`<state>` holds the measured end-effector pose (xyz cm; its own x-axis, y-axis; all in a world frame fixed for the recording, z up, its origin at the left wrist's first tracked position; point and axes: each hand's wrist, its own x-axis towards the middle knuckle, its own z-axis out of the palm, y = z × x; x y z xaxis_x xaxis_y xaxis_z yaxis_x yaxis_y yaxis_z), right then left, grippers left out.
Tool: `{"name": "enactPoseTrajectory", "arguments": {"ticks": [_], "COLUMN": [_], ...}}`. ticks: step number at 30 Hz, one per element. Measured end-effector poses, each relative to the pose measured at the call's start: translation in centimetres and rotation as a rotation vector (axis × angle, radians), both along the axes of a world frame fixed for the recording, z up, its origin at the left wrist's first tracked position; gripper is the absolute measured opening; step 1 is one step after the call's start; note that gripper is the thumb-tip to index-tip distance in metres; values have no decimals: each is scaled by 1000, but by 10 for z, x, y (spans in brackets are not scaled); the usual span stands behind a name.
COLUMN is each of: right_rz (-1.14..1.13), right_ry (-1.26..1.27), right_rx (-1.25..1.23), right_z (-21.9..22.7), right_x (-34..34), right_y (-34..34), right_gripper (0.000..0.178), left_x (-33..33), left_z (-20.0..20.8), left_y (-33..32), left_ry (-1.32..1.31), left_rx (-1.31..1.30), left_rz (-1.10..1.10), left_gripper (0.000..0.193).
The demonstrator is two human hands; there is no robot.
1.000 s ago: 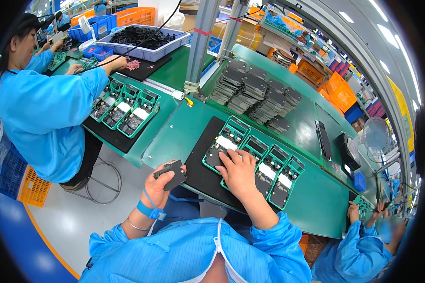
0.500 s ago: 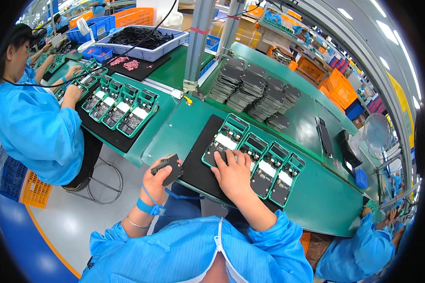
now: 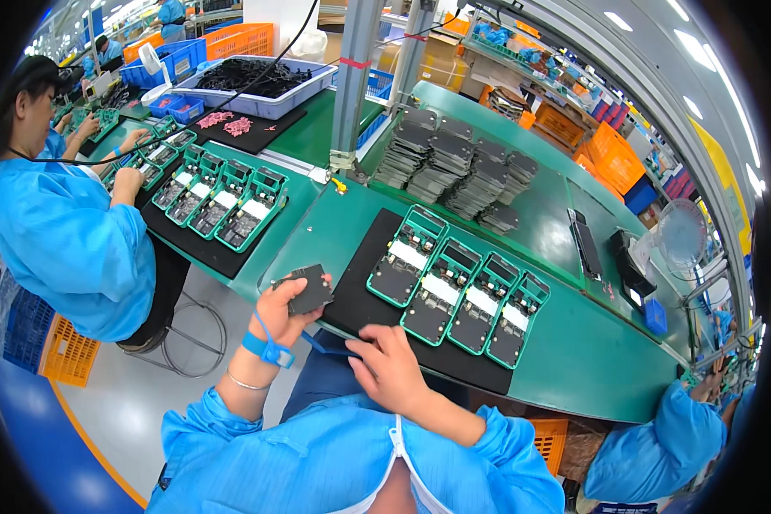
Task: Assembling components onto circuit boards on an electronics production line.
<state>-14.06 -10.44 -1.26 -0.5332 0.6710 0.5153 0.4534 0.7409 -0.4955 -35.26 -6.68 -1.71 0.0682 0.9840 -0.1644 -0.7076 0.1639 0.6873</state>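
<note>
- Green bench carries black mat.
- Left of mat, left hand pinches dark plates: probably stiff, light; hold by edges.
- Before mat, right hand half-curls, thumb apart.

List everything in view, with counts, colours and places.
Green-framed units: four, green, on the near mat.
Near mat: one, black, on the bench.
Bench: one, green, centre.
Plate stacks: several, dark grey, behind the units.
Held plates: count unclear, dark grey, left hand.
Bin: one, pale blue, upper left.
Fan: one, pale, right.
Crates: several, orange, background.
Co-workers: several, blue-clad, both sides.
Wristband: one, blue, left wrist.
Left hand: one, bare, left of mat.
Right hand: one, bare, by mat's front edge.
</note>
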Motion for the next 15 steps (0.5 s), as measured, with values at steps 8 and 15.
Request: {"name": "enactPoseTrajectory", "arguments": {"ticks": [8, 15], "right_rz": [159, 316], "right_ry": [574, 1489], "right_rx": [-1459, -1565], "right_z": [-27, -41], "right_x": [42, 66], "right_y": [-24, -40], "right_gripper": [40, 40], "left_x": [10, 22], "left_z": [27, 54], "left_y": [10, 10], "left_ry": [-159, -219], "left_rx": [-31, 15], "left_rz": [-174, -202], "left_gripper": [42, 41]}}
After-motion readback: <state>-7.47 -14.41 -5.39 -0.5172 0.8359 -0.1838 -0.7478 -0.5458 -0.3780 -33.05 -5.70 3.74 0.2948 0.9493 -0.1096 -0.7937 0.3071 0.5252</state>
